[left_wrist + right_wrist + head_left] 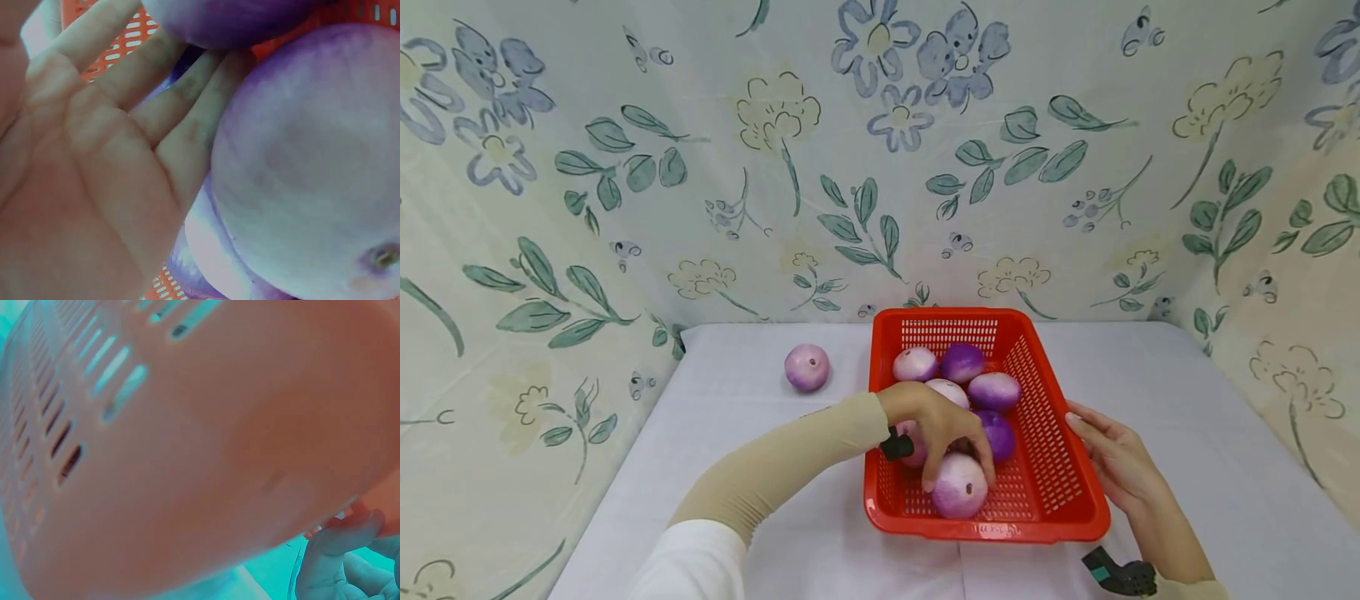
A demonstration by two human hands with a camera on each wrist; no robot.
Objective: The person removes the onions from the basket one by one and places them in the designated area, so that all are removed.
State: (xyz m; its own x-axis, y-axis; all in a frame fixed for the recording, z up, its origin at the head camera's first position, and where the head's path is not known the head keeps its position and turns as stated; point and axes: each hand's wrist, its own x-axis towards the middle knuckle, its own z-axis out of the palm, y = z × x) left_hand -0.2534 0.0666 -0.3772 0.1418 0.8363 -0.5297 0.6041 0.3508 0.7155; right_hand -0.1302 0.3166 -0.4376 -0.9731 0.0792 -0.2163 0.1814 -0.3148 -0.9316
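Observation:
A red plastic basket (985, 528) with slotted walls holds several round purple-and-white vegetables that look like onions. My left hand (942, 421) reaches down into it from the left, thumb and fingers spread around the front onion (959, 492). In the left wrist view, the palm (94, 187) and extended fingers reach to an onion (231, 22) at the top, their tips partly hidden; a larger onion (312, 162) sits close to the camera. At the basket's right side my right hand (1120, 462) holds the rim, its thumb on the edge; the right wrist view shows the fingers (331, 556) by the basket wall.
One more onion (807, 367) lies on the white tablecloth (737, 367), left of the basket. Behind the table hangs a flower-patterned curtain (850, 208), which continues along both sides.

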